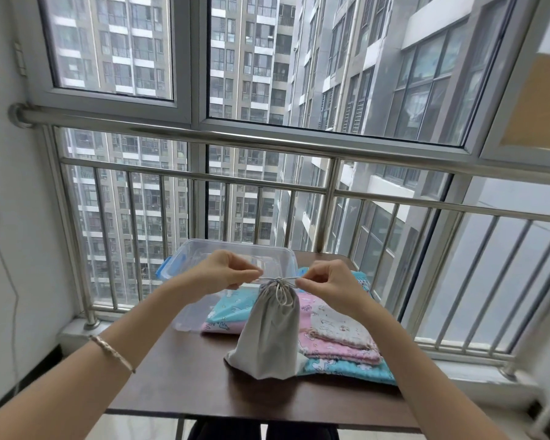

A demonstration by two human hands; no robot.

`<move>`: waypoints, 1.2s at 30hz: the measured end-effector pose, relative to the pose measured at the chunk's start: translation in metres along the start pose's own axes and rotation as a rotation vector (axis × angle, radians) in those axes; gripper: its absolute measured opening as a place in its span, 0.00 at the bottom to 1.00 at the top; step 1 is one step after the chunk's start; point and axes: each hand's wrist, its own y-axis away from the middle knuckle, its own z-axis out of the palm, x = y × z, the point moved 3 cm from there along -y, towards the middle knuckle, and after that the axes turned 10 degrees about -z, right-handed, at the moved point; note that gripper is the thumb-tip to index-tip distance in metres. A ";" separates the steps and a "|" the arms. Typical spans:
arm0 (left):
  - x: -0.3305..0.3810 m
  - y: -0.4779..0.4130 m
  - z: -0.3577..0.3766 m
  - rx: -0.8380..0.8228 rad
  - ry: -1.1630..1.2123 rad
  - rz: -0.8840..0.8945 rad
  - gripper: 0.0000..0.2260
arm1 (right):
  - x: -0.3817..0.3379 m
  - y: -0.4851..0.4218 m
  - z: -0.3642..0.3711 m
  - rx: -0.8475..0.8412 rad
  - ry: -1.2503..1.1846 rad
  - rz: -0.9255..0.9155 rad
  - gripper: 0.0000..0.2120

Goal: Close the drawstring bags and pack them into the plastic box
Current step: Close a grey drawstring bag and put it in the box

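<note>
**Cinching of grey bag: risks noted at this moment**

Rear left: clear rectangular plastic box with blue clips (188, 255), open, with nothing discernible inside. A translucent flat lid (188, 315) lies in front of it on the dark brown surface (178, 385).

Left hand (232, 269): one end of the pale drawstring cord (278, 278) is pinched between thumb and fingertips.

Centre: the grey fabric drawstring bag (267, 331) stands upright on the surface in front of the box, its neck gathered tight. The cord is stretched level between the two hands.

Right hand (327, 281): the other cord end is pinched in the same way.

Right: a stack of flat pink and teal printed fabric pieces (340, 344), probably further bags, touches the grey bag's base.

Judged risks:
- An uneven pull would drag or tip the bag, which seems to be steadied by the cord alone.
- The thin cord could slip from a fingertip pinch, and the neck would loosen.
- Once released, the neck may reopen if no knot is tied.
- The bag could topple onto the stack when let go.
</note>
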 end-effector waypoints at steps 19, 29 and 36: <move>-0.011 0.001 -0.005 -0.028 0.229 -0.023 0.15 | -0.051 -0.025 0.016 -0.188 0.089 -0.092 0.09; -0.012 -0.005 0.004 -0.403 0.367 -0.220 0.24 | -0.093 -0.086 -0.032 0.302 -0.181 -0.159 0.06; 0.003 -0.033 -0.009 -0.367 0.591 -0.203 0.17 | -0.075 -0.112 -0.039 0.348 -0.288 -0.128 0.09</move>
